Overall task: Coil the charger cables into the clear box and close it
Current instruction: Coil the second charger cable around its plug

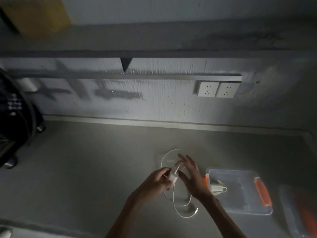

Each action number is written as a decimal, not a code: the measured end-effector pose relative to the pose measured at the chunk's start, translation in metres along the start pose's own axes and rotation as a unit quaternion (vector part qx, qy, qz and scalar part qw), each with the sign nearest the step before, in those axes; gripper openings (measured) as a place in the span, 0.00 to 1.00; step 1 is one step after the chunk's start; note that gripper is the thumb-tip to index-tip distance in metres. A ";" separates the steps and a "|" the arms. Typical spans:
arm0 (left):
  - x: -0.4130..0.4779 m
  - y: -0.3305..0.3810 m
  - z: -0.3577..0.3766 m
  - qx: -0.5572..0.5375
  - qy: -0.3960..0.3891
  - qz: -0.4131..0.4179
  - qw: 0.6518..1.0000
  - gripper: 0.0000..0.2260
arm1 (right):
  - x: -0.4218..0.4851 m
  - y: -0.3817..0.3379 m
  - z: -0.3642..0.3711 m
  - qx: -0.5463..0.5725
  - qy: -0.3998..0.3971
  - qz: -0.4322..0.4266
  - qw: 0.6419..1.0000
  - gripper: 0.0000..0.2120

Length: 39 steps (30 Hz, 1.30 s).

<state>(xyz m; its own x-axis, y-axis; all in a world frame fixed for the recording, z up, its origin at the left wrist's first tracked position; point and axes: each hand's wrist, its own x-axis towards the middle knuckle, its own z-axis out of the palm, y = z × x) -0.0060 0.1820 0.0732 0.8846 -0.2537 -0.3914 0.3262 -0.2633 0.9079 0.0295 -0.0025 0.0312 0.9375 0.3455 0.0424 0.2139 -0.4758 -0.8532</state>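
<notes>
At lower centre of the frame, the left hand [158, 182] grips a white charger plug [172, 179], fingers curled round it. The right hand [190, 177] is beside it, fingers straight and spread. The cable [174, 200] loops on the table [85, 169]. At lower right, the open clear box [240, 209] holds another charger [216, 187].

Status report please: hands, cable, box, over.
Left hand grips the white charger block. Right hand open, fingers spread beside it. Cable lies loose, not yet coiled. Clear box open, one adapter inside; path to it free.
</notes>
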 end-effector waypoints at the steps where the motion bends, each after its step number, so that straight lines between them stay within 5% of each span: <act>1: -0.009 0.015 0.002 -0.042 0.001 0.022 0.999 0.14 | 0.001 -0.012 -0.014 0.063 0.008 0.003 0.998 0.10; 4: -0.030 0.053 0.016 -0.157 0.026 0.077 0.984 0.16 | -0.003 -0.049 -0.054 0.203 0.023 -0.018 0.979 0.06; 7: -0.046 0.080 0.043 -0.261 0.032 0.090 0.961 0.17 | -0.017 -0.073 -0.090 0.176 0.026 -0.072 0.981 0.10; 12: -0.074 0.102 0.083 -0.158 0.149 0.091 0.972 0.16 | -0.039 -0.098 -0.134 0.052 0.100 -0.160 0.981 0.12; 16: -0.103 0.122 0.106 -0.144 0.139 0.151 0.968 0.15 | -0.046 -0.106 -0.167 0.077 0.157 -0.153 0.972 0.10; 19: -0.111 0.145 0.117 -0.120 0.187 0.193 0.956 0.15 | -0.049 -0.115 -0.170 0.220 0.090 -0.089 0.967 0.03; 21: -0.104 0.159 0.119 -0.160 0.206 0.212 0.942 0.14 | -0.062 -0.111 -0.155 0.230 0.034 -0.072 0.970 0.12; 25: -0.080 0.171 0.112 -0.276 0.214 0.176 0.920 0.14 | -0.109 -0.090 -0.124 0.169 -0.073 0.010 0.983 0.13; 29: -0.063 0.163 0.100 -0.285 0.206 0.107 0.930 0.14 | -0.128 -0.097 -0.131 -0.042 -0.067 -0.029 0.996 0.20; 35: -0.050 0.158 0.097 -0.305 0.176 0.036 0.935 0.14 | -0.127 -0.149 -0.145 -0.379 0.045 -0.174 0.908 0.07; 39: -0.056 0.160 0.103 -0.148 0.190 0.105 0.965 0.09 | -0.118 -0.180 -0.166 -0.425 0.050 -0.205 0.880 0.06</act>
<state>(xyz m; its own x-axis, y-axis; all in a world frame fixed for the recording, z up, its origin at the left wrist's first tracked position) -0.0382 0.0585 0.2247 0.9814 0.1025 -0.1625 0.1582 0.0492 0.9862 -0.0740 -0.0922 0.2662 0.7434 0.5767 0.3389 0.6288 -0.7752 -0.0603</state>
